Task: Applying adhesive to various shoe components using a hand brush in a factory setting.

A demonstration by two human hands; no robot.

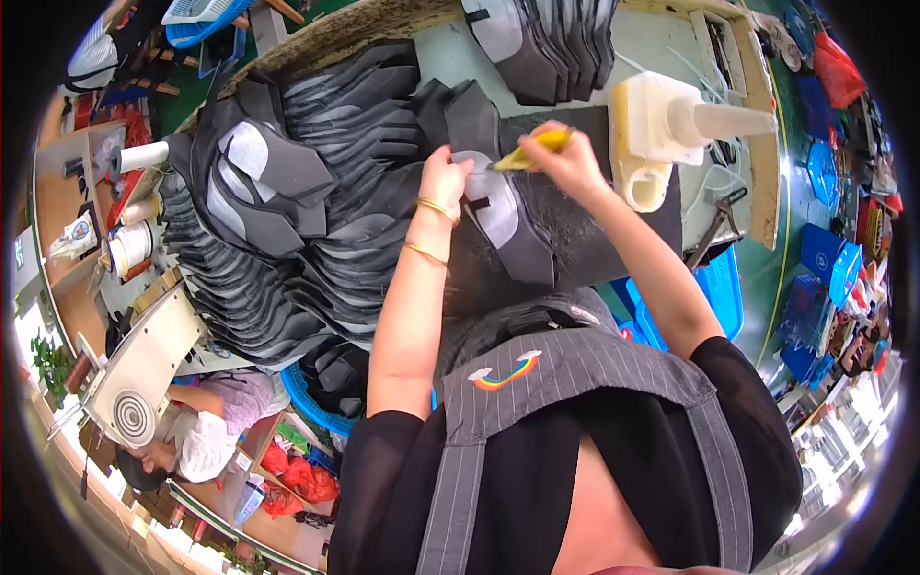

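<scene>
A dark grey cut piece (522, 244) with a pale grey oval patch and a small black tab lies on a black work mat (594, 230). Thumb and fingers of my left hand (444, 185) pinch its left edge, near the pale patch. Gripped in my right hand (575, 165) is a flat yellow tool (535, 149); its narrow end points down-left and meets the upper part of the patch, or hovers just above it. Whether it is a brush or a scraper I cannot tell. Another dark piece (470, 115) lies just beyond.
Overlapping dark pieces (350, 144) cover the left of the table, with more stacked at the far edge (546, 48). A plastic bottle with a cone spout (661, 115) stands right of the mat. A blue basket (719, 287) sits below; another person (201, 431) works at lower left.
</scene>
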